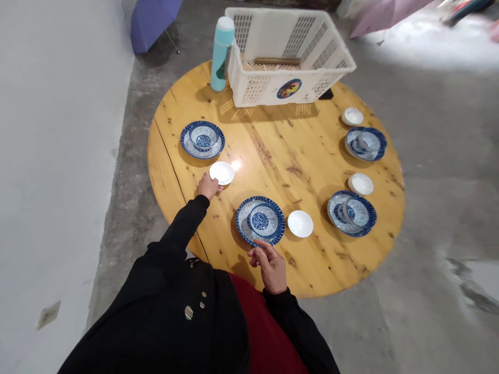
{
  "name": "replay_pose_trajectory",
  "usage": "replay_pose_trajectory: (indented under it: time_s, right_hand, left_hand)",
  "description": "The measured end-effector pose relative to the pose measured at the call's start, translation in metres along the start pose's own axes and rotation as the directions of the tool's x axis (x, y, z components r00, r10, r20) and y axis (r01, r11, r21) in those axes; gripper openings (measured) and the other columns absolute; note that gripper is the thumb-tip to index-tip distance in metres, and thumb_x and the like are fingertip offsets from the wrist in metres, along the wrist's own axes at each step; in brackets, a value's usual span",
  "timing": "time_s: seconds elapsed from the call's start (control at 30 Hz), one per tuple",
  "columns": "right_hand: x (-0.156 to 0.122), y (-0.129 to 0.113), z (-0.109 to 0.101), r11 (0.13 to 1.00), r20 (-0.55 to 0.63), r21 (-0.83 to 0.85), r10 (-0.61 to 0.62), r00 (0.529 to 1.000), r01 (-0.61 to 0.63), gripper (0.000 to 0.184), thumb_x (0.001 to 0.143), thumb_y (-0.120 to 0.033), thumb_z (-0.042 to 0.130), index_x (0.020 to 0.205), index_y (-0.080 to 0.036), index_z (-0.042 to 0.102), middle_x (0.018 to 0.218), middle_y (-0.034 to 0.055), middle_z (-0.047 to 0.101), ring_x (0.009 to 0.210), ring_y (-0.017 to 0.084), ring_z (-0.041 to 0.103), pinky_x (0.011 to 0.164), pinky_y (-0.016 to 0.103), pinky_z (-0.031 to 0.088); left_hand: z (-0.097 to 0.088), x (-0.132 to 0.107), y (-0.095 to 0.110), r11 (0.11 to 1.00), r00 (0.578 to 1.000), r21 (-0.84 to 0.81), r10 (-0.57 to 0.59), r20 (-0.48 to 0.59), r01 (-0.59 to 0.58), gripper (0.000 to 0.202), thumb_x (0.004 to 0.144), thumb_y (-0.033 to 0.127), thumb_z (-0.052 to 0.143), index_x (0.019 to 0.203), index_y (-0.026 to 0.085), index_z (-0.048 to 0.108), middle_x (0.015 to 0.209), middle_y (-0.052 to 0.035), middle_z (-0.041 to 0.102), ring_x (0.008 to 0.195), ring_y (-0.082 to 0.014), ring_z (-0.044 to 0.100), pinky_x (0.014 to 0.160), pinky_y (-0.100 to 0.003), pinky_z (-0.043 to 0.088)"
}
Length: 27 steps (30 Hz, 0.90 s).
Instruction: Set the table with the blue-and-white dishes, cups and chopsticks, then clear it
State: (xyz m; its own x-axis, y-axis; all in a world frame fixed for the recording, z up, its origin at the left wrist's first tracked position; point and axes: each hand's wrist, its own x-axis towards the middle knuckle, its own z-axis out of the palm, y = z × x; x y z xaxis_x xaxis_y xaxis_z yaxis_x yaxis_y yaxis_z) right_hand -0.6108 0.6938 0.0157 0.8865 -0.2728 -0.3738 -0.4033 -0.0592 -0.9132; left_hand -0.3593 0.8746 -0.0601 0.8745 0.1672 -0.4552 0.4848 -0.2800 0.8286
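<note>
My left hand is closed on the near-left rim of a small white bowl, at the left of the round table. Just beyond that bowl is a blue-and-white plate with a smaller bowl on it. My right hand hovers at the near edge of the table, holding nothing, its fingers loosely apart. Its fingertips overlap the near rim of another blue-and-white plate, which carries a smaller bowl; whether they touch is unclear. To the right of this plate sits a second white bowl.
On the wooden table, two more plate-and-bowl sets stand at the right with small white bowls. A white plastic crate holding chopstick-like sticks stands at the back beside a turquoise flask. A wall rises at left.
</note>
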Motion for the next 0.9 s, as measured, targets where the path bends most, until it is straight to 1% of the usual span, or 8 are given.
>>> replay_pose_trajectory:
  time_s: [0.27,0.37,0.53,0.63,0.77,0.9]
  right_hand:
    - [0.001,0.001,0.003,1.0,0.014,-0.019,-0.007,1.0,0.008,0.046,0.084,-0.057,0.061,0.104,-0.016,0.063,0.07,0.002,0.069,0.051,0.013,0.058,0.051,0.027,0.05]
    - [0.002,0.0,0.003,1.0,0.014,-0.009,0.004,1.0,-0.004,0.045,0.083,-0.056,0.062,0.104,-0.015,0.063,0.07,0.002,0.068,0.051,0.013,0.058,0.051,0.027,0.05]
    - [0.001,0.0,0.002,1.0,0.006,-0.006,0.021,1.0,-0.021,0.045,0.082,-0.054,0.063,0.105,-0.015,0.063,0.07,0.002,0.068,0.051,0.013,0.058,0.052,0.027,0.05]
    - [0.0,0.0,0.001,1.0,-0.004,-0.006,0.019,1.0,-0.019,0.045,0.082,-0.054,0.062,0.104,-0.015,0.063,0.071,0.0023,0.068,0.051,0.013,0.058,0.053,0.028,0.05]
    - [-0.001,0.001,-0.001,1.0,-0.036,0.01,0.028,0.999,-0.027,0.047,0.081,-0.056,0.063,0.104,-0.015,0.063,0.069,0.002,0.067,0.051,0.013,0.057,0.051,0.027,0.049]
    - [-0.003,0.004,-0.004,0.998,-0.065,0.037,0.06,0.996,-0.058,0.054,0.077,-0.061,0.065,0.104,-0.014,0.063,0.068,0.0022,0.067,0.05,0.013,0.056,0.05,0.027,0.047]
  left_hand:
    - [0.002,0.001,-0.003,1.0,1.0,0.006,-0.006,-0.005,0.006,0.031,0.089,0.018,0.052,0.119,0.009,0.054,0.091,-0.0165,0.076,0.068,-0.0187,0.075,0.062,-0.024,0.058]
    - [0.001,-0.001,-0.001,1.0,1.0,0.013,-0.004,-0.004,0.004,0.031,0.089,0.019,0.052,0.119,0.009,0.054,0.091,-0.0168,0.076,0.066,-0.0188,0.075,0.062,-0.025,0.057]
    - [-0.004,-0.005,0.004,0.999,1.0,0.032,0.004,0.021,-0.005,0.033,0.091,0.024,0.052,0.12,0.008,0.052,0.085,-0.0167,0.075,0.061,-0.0196,0.072,0.057,-0.027,0.056]
    - [-0.011,-0.011,0.002,0.999,0.999,0.047,0.019,0.045,-0.021,0.034,0.092,0.028,0.055,0.12,0.009,0.051,0.081,-0.0137,0.075,0.059,-0.0169,0.07,0.057,-0.025,0.055]
    - [-0.027,-0.027,-0.014,0.999,0.996,0.003,0.046,0.081,-0.046,0.037,0.092,0.032,0.057,0.122,0.013,0.048,0.076,-0.0069,0.071,0.055,-0.0125,0.066,0.056,-0.022,0.054]
    - [-0.045,-0.053,-0.043,0.995,0.992,-0.062,0.078,0.102,-0.072,0.033,0.091,0.034,0.056,0.117,0.015,0.049,0.072,-0.0026,0.067,0.054,-0.0113,0.063,0.052,-0.021,0.052]
